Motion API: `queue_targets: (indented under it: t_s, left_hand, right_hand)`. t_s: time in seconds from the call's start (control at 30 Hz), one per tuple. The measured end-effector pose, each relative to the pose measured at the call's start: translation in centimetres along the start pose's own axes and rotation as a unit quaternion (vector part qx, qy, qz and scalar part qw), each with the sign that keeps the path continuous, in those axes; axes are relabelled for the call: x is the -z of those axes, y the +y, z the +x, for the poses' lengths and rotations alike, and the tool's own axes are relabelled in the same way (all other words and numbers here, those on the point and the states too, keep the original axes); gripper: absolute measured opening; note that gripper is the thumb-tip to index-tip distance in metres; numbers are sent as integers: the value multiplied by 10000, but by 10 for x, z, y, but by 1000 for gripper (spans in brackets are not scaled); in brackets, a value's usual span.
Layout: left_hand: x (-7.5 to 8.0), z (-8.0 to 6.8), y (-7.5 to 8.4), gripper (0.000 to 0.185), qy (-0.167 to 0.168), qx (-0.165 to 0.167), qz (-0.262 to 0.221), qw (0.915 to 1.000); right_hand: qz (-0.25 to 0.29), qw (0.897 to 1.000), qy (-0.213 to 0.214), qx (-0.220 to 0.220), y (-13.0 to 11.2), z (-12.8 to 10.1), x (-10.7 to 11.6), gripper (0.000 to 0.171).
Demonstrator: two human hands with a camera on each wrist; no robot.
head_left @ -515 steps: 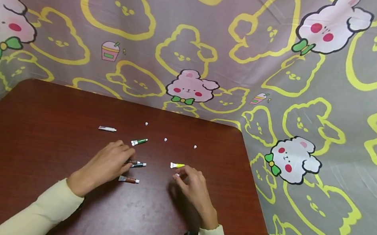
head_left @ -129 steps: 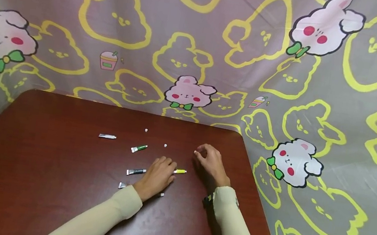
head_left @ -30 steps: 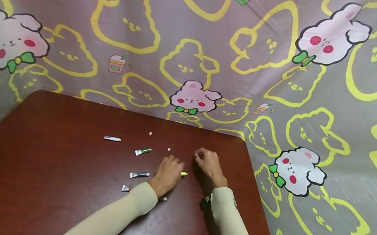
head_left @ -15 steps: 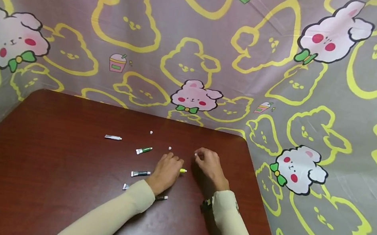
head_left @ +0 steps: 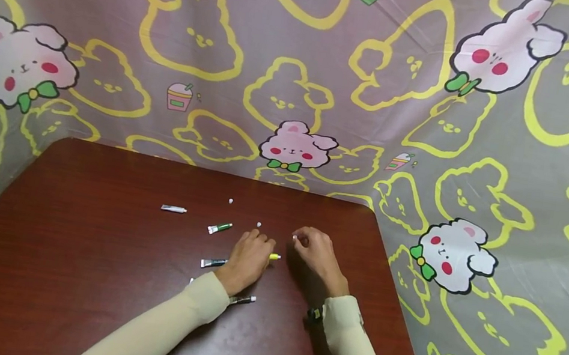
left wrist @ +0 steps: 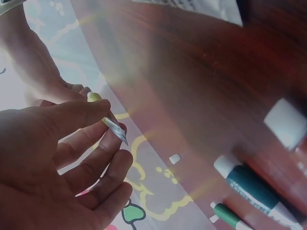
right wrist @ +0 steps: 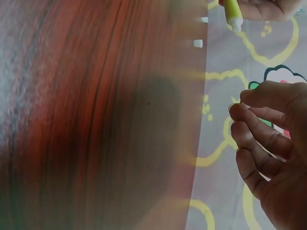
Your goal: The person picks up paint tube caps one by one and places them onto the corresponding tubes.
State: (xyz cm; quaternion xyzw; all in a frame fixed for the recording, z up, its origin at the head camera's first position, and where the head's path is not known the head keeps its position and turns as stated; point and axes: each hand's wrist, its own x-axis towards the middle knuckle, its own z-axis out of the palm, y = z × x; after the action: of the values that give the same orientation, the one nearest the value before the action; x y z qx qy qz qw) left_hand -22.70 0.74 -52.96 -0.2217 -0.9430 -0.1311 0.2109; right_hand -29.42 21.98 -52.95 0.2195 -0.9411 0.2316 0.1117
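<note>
My left hand (head_left: 259, 248) grips a small yellow paint tube (head_left: 274, 256) on the dark red table (head_left: 85, 271). In the left wrist view thumb and fingers pinch the yellow tube (left wrist: 111, 123) near its flat crimped end. My right hand (head_left: 301, 238) sits just right of it, fingers curled, pinching a tiny white cap (head_left: 295, 238) at its fingertips. From the right wrist, the yellow tube's white nozzle (right wrist: 234, 19) points toward the curled right fingers (right wrist: 254, 115).
More tubes lie left of the hands: a white one (head_left: 173, 208), a green one (head_left: 219, 228), a dark one (head_left: 212, 262) and one by my left sleeve (head_left: 242, 299). Two loose white caps (head_left: 231, 201) (head_left: 259, 224) lie behind. The table's right edge is close to my right arm.
The hands have barely moved. The yellow tube's tip and my right fingertips have come slightly closer together.
</note>
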Motion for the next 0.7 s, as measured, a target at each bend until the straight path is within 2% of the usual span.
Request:
queue_targets:
  t_s: [0.3,0.7]
  left_hand:
    - [5,-3,-5,20,449,-211,-59,9988]
    - [17,-9,-8,20,607,-232,-73,9979]
  right_hand:
    - [96,9995,124,256,-9,-7,5,7]
    - [126,9990,42,432,-23,-13,15,10]
